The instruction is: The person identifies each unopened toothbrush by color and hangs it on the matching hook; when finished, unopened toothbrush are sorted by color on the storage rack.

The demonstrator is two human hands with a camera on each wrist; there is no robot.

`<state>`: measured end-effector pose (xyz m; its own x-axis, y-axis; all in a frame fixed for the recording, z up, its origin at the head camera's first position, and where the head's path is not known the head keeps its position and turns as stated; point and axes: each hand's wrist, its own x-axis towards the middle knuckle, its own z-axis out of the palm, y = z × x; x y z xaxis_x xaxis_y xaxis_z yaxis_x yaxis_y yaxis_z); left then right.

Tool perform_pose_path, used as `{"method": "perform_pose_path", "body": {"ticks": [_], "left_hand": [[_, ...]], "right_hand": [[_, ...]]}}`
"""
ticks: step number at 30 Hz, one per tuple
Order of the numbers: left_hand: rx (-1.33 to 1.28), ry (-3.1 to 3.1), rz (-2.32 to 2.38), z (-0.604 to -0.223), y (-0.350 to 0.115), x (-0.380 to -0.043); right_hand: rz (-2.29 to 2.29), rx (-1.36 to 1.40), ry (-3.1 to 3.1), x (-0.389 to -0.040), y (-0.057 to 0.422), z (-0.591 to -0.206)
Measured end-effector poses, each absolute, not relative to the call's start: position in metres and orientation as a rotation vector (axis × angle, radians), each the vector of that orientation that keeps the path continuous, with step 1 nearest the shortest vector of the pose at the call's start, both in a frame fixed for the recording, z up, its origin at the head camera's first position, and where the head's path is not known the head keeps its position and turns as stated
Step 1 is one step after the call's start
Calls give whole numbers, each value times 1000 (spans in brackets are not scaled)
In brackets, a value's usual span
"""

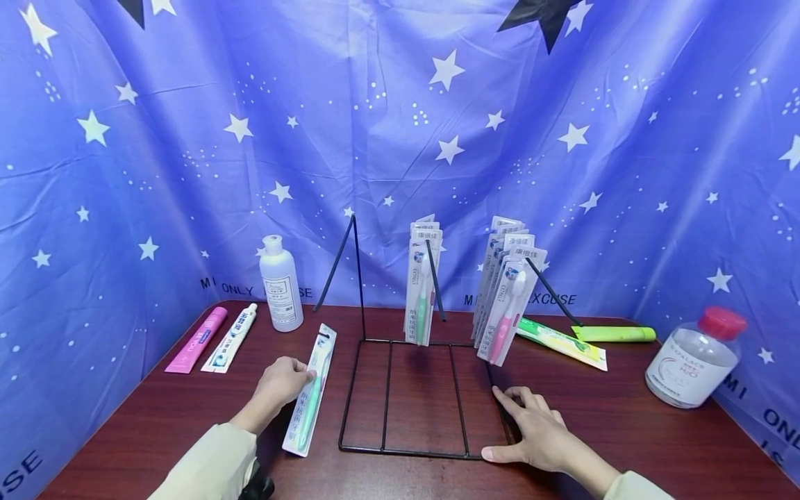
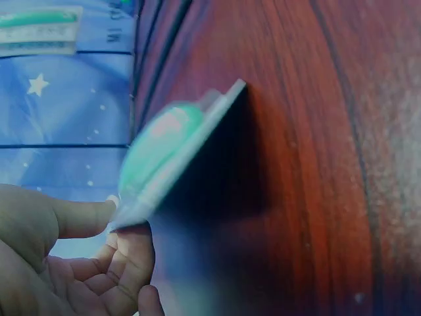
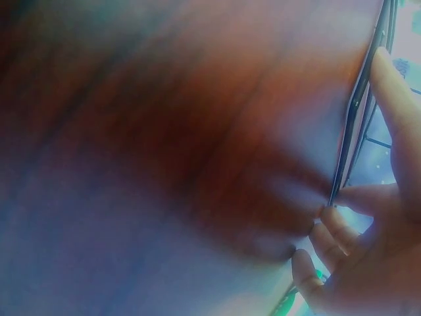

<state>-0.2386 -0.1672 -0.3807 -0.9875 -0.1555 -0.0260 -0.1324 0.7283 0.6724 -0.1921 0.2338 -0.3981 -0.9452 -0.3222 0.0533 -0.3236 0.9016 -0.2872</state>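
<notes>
My left hand [image 1: 282, 380] pinches the edge of a packaged green toothbrush [image 1: 310, 396], thumb on one side and fingers on the other. In the left wrist view the green toothbrush pack [image 2: 164, 148] is tilted over the table. A black wire display rack [image 1: 415, 455] stands in the middle, left of my right hand [image 1: 540, 434]. That hand is spread, its thumb at the rack's front corner and its forefinger along the side wire. Packaged toothbrushes hang from two of the rack's hooks: a green one [image 1: 421, 298] in front on the middle hook, a pink one [image 1: 505, 319] on the right.
The left hook [image 1: 334, 264] carries nothing. At the left lie a pink tube [image 1: 196, 340] and a white toothpaste tube [image 1: 231, 338], beside a white bottle [image 1: 281, 285]. Rightward are a yellow-green toothpaste tube [image 1: 562, 342], a lime tube [image 1: 615, 334] and a red-capped bottle [image 1: 690, 364].
</notes>
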Motion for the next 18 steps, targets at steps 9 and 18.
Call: {"method": "perform_pose_path", "body": {"ticks": [9, 18], "left_hand": [[51, -2796, -1102, -355, -156, -218], [-312, -2700, -1152, -331, -120, -191]], "right_hand": [[458, 524, -3058, -193, 234, -399], [460, 521, -3063, -192, 234, -398]]}}
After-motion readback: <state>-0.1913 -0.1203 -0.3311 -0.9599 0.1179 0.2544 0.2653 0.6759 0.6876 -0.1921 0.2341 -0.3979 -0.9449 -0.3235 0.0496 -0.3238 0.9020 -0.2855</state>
